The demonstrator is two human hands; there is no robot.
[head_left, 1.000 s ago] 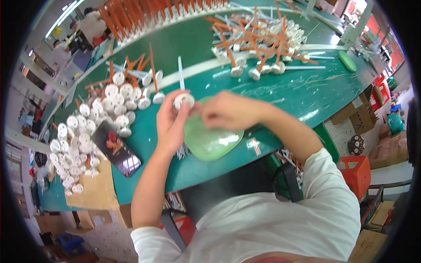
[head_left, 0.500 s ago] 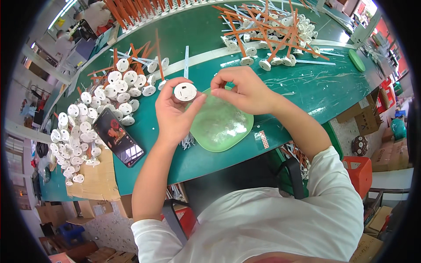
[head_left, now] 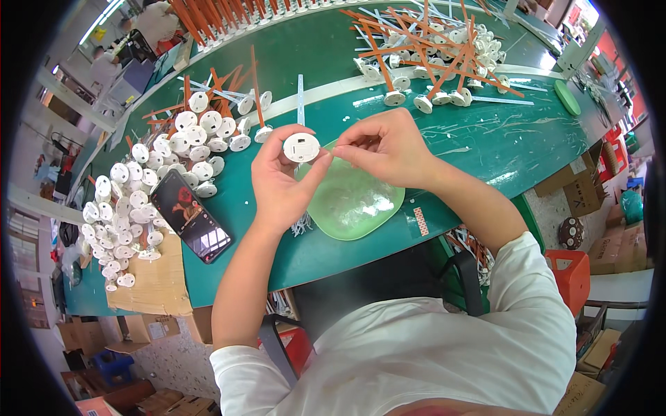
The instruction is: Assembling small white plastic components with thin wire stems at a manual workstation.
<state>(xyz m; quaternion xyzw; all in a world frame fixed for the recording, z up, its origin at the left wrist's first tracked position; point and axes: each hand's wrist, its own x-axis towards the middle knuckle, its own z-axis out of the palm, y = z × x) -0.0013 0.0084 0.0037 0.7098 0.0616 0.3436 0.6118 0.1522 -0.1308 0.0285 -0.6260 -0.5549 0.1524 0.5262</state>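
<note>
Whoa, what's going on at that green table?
Someone's left hand holds a round white piece up, its slotted face showing. The right hand is close beside it, fingers pinched; I can't tell whether they grip something tiny. A green plate sits below. To the left, many similar white pieces lie heaped beside a phone.

Right of the right hand (head_left: 388, 149), open green tabletop (head_left: 496, 145) leaves room to pass; beyond it, a pile of strips and discs (head_left: 454, 59) blocks the way. A narrow lane separates the left hand (head_left: 281, 180) from the phone (head_left: 191, 216) and heaped white discs (head_left: 187, 120).
</note>
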